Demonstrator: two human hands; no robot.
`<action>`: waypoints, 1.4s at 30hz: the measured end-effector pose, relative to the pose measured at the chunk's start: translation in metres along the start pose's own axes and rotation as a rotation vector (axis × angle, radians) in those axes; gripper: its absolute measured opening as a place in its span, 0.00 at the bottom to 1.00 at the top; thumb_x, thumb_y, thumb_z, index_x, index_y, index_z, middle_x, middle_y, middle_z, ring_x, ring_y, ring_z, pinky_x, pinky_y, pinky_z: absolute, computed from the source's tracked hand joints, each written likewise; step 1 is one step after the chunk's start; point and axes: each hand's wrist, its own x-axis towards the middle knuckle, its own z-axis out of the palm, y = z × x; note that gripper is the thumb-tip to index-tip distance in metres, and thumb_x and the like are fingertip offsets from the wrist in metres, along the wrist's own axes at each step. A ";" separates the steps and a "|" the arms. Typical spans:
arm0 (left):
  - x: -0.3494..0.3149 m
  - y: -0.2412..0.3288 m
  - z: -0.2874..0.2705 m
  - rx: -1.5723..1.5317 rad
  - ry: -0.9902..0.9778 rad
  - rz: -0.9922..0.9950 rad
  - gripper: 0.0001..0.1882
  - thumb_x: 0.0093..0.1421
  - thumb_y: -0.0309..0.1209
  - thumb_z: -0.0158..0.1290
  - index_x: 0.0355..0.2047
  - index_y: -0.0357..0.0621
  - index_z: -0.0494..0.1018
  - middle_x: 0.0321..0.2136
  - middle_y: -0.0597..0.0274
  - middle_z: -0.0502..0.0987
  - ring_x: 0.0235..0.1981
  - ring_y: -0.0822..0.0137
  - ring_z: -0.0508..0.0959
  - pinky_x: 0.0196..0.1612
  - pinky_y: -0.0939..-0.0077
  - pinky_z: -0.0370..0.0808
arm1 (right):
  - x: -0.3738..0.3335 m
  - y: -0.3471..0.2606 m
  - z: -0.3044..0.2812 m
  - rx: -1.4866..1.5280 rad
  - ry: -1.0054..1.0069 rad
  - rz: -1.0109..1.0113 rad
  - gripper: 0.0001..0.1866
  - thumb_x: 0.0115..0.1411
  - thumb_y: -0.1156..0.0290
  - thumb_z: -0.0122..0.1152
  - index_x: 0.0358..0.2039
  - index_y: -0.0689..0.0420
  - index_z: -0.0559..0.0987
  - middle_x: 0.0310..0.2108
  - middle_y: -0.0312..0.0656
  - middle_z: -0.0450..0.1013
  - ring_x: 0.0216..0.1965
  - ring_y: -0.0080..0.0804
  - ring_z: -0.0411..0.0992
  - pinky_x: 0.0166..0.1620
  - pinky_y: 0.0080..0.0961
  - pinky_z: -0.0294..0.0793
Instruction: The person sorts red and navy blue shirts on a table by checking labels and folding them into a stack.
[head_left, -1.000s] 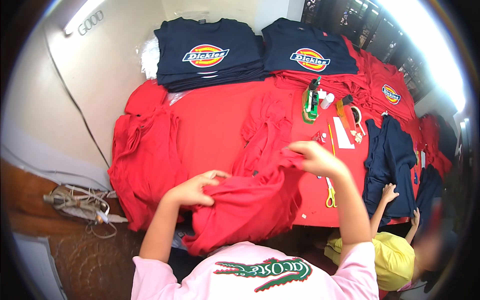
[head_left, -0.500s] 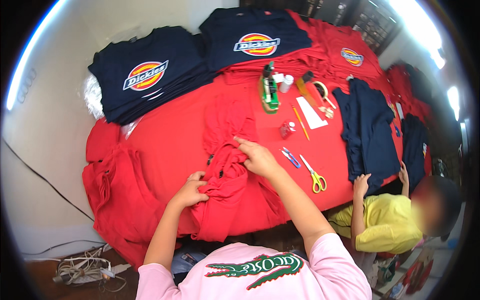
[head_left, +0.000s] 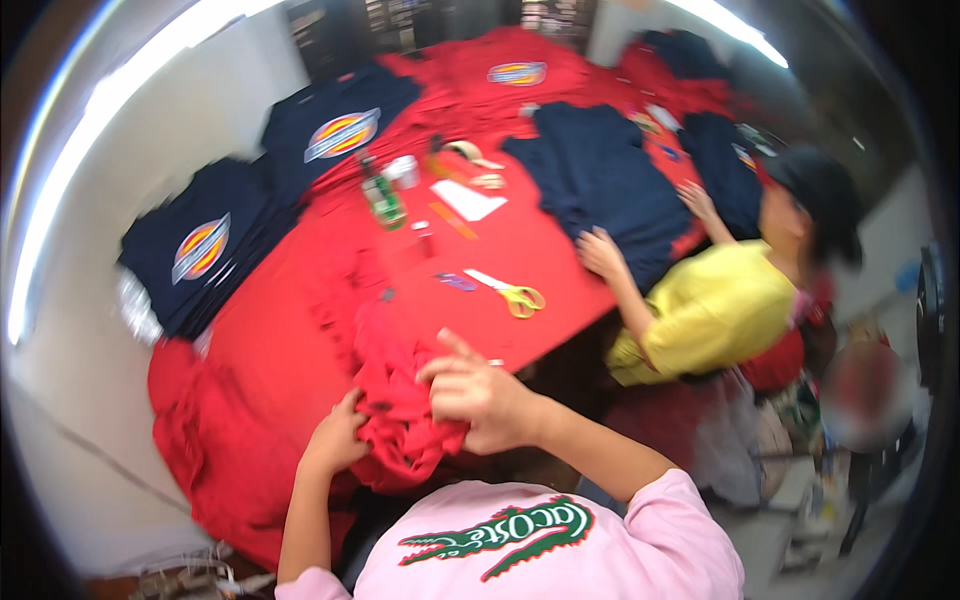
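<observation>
A bunched red garment (head_left: 400, 400) hangs over the near edge of the red-covered table, gathered between my hands. My left hand (head_left: 337, 437) grips its left side, fingers pressed into the folds. On the right side my right hand (head_left: 482, 402) has its fingers curled on the cloth, while the index finger sticks up. The cloth hides some fingertips. Just beyond lie yellow-handled scissors (head_left: 515, 296) and a small pair of blue thread snips (head_left: 456, 281).
Dark shirt stacks (head_left: 215, 235) lie at the left and back. A green tape dispenser (head_left: 384, 203), white card (head_left: 470, 200) and orange pencil (head_left: 453, 221) are mid-table. At right, a person in yellow (head_left: 720, 310) handles a dark garment (head_left: 600, 180). Another red garment (head_left: 215, 440) drapes at left.
My view has swung to the right. Both hands have drawn the red garment closer to my body and bunched it tighter. The co-worker's hands stay at the dark garment.
</observation>
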 end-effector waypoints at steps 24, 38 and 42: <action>0.088 0.314 0.077 0.204 -0.125 1.044 0.21 0.37 0.22 0.64 0.35 0.34 0.74 0.37 0.46 0.77 0.40 0.36 0.79 0.43 0.50 0.77 | -0.372 -0.291 -0.037 -0.387 0.535 1.160 0.16 0.41 0.82 0.61 0.33 0.60 0.73 0.36 0.49 0.73 0.42 0.53 0.76 0.46 0.47 0.75; 0.009 0.188 0.029 0.357 0.276 0.483 0.15 0.39 0.35 0.70 0.26 0.44 0.79 0.32 0.56 0.76 0.41 0.50 0.81 0.54 0.50 0.77 | -0.270 -0.172 -0.055 -0.096 0.572 0.709 0.15 0.48 0.81 0.66 0.37 0.59 0.72 0.38 0.47 0.73 0.40 0.50 0.75 0.44 0.40 0.75; -0.040 0.127 0.030 0.214 0.231 0.471 0.14 0.39 0.36 0.69 0.27 0.45 0.80 0.30 0.54 0.79 0.41 0.53 0.82 0.59 0.42 0.70 | -0.247 -0.109 -0.028 0.105 0.400 0.838 0.14 0.49 0.85 0.64 0.34 0.61 0.71 0.35 0.45 0.72 0.36 0.40 0.72 0.44 0.29 0.73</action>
